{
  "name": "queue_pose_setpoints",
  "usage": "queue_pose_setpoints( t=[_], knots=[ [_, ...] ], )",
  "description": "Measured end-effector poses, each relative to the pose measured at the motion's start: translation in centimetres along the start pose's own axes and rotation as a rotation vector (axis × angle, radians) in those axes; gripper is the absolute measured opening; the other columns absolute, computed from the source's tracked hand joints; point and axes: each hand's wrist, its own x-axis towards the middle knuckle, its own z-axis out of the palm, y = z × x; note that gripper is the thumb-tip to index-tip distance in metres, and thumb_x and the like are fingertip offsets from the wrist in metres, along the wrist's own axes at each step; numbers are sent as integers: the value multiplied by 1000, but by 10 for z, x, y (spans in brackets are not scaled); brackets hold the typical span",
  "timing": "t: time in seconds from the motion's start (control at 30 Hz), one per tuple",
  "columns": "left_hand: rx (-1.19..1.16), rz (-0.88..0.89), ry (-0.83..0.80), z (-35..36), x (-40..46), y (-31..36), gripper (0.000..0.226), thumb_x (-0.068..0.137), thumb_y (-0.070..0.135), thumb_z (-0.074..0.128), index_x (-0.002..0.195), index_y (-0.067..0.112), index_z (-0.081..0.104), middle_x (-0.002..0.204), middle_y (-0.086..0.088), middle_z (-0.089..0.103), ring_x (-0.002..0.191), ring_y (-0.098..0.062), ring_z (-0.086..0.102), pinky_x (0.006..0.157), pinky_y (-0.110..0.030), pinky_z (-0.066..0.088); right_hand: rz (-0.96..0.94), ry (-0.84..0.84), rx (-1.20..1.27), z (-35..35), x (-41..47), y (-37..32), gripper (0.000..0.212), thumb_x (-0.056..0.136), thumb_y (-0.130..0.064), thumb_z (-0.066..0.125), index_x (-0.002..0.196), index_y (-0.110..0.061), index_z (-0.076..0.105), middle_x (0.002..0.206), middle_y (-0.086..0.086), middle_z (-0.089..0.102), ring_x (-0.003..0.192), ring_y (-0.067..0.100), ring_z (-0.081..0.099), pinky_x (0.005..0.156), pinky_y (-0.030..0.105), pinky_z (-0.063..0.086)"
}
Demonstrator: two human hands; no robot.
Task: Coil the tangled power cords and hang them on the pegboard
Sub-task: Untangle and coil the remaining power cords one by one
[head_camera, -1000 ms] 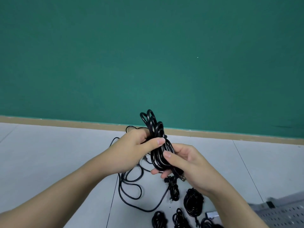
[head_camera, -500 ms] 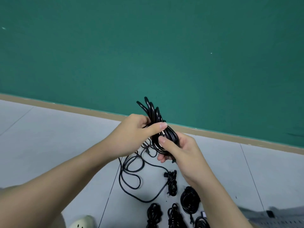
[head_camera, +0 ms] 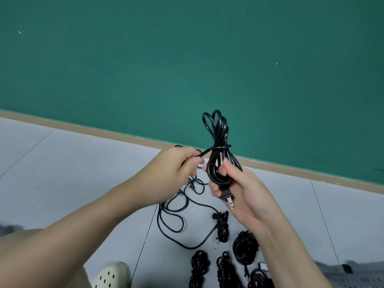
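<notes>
Right hand grips coiled black power cord upright at its lower loops, plug resting against palm; left hand, just beside it, pinches the cord's free end, wrapped once round the bundle's waist; other bundled cords on floor below

We are seeing two bare forearms with no sleeves, watch or rings on the left hand or right hand. Below the left forearm, the person is wearing a cream clog with round holes.
</notes>
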Motion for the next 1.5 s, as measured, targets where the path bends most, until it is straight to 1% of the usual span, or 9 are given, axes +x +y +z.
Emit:
queue_pose_setpoints(
  t=[0.13, 0.27, 0.43, 0.53, 0.73, 0.9, 1.2, 1.33, 1.5],
  knots=[
    [-379, -166, -78, -5, -3, 3, 31, 109, 15, 47, 92, 9, 73, 77, 0, 64, 71, -15, 56, 66, -27, 48, -4, 58, -91, 1, -1, 0, 26, 96, -31, 63, 78, -12, 58, 84, 13, 59, 68, 22, 51, 63, 29, 45],
    [-568, -200, -151, -11, -6, 0, 33, 110, 21, 45, 112, 7, 74, 66, 6, 44, 63, -11, 37, 69, -34, 27, 15, 109, -179, 4, -6, -1, 28, 94, -36, 61, 85, -10, 55, 87, 20, 59, 66, 19, 56, 64, 25, 48],
    [-751, -152, -322, -18, -12, 2, 31, 101, 26, 61, 118, 1, 70, 96, -16, 67, 81, -20, 45, 72, -34, 30, 38, 86, -208, 11, -12, -1, 28, 97, -34, 60, 81, -12, 54, 78, 10, 63, 67, 20, 58, 66, 26, 50],
    [-842, -124, -266, -16, -13, 2, 28, 93, 26, 71, 110, 5, 65, 97, -18, 67, 75, -17, 52, 69, -29, 35, 76, 48, -205, 19, -15, 0, 28, 100, -31, 57, 81, -11, 55, 76, 14, 64, 67, 23, 59, 66, 27, 52],
    [-812, -92, -115, -15, -22, 5, 29, 82, 26, 75, 100, 8, 61, 74, -13, 59, 60, -15, 55, 61, -27, 40, 30, -48, -185, 34, -23, -2, 31, 108, -25, 46, 106, 0, 64, 100, 16, 70, 81, 22, 63, 76, 29, 55],
    [-810, -48, -49, -8, -28, 4, 37, 81, 28, 80, 99, 2, 60, 68, -11, 65, 63, -20, 58, 56, -24, 46, -51, -12, -321, 46, -32, -7, 28, 107, -29, 46, 118, -11, 65, 96, 13, 71, 84, 28, 68, 83, 41, 56],
    [-817, 0, 122, 14, -36, 16, 26, 92, 13, 75, 89, 6, 50, 60, -14, 59, 48, -24, 51, 47, -28, 44, -61, -15, -500, 51, -55, -17, 24, 109, -16, 44, 126, -2, 55, 95, 10, 68, 94, 25, 72, 96, 45, 56],
    [-915, 19, 139, 27, -42, 23, 31, 90, 15, 79, 90, 10, 48, 63, -7, 48, 64, -26, 48, 56, -37, 49, -97, 55, -618, 52, -62, -13, 32, 103, -9, 60, 134, -16, 54, 126, 10, 69, 113, 25, 70, 100, 44, 57],
    [-840, 67, 138, 22, -43, 29, 30, 91, 26, 78, 91, 12, 51, 83, -13, 49, 74, -21, 47, 54, -23, 48, -119, 76, -549, 58, -68, -15, 30, 106, -14, 55, 135, -15, 55, 122, 16, 70, 100, 26, 76, 95, 41, 59]
  ],
)
